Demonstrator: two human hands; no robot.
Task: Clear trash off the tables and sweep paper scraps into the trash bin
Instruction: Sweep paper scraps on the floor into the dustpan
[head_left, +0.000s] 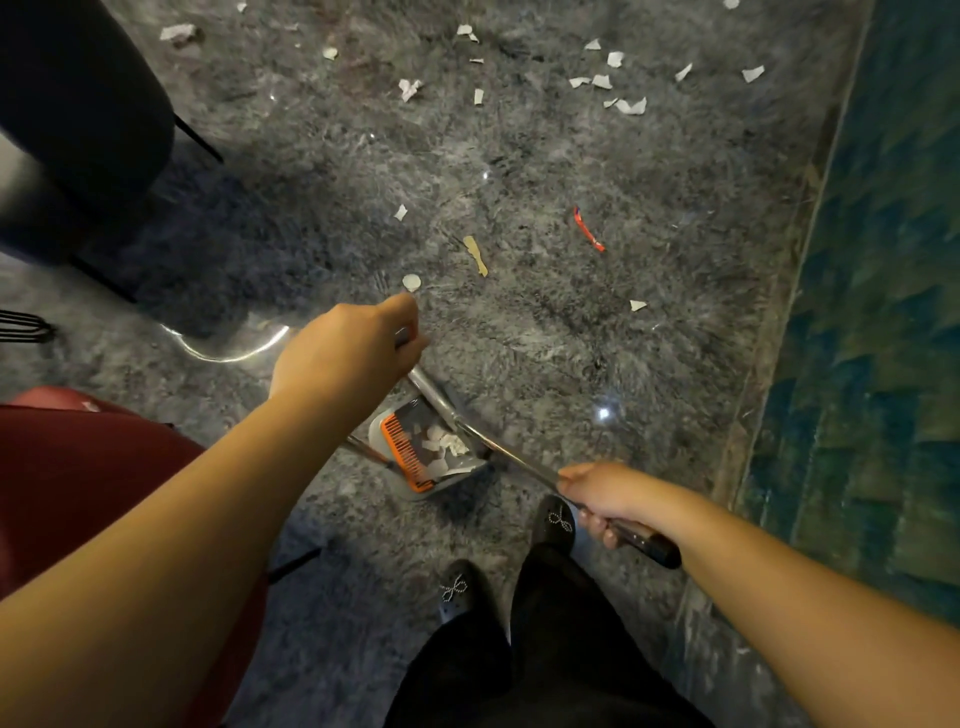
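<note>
Head view, looking down: left hand (349, 349) wrapped round the dustpan handle (425, 383), right hand (605, 500) clenched on the broom handle (519, 458), dark grip at its end. Grey plastic dustpan (441, 475) near the feet, orange comb teeth, a few torn white bits already inside. Loads more paper scraps (608, 78) scattered well ahead on glossy marbled floor (571, 338), plus a red wrapper (588, 228). Could easily tip the pan and spill, or waft the light scraps away. No trash bin in sight.
</note>
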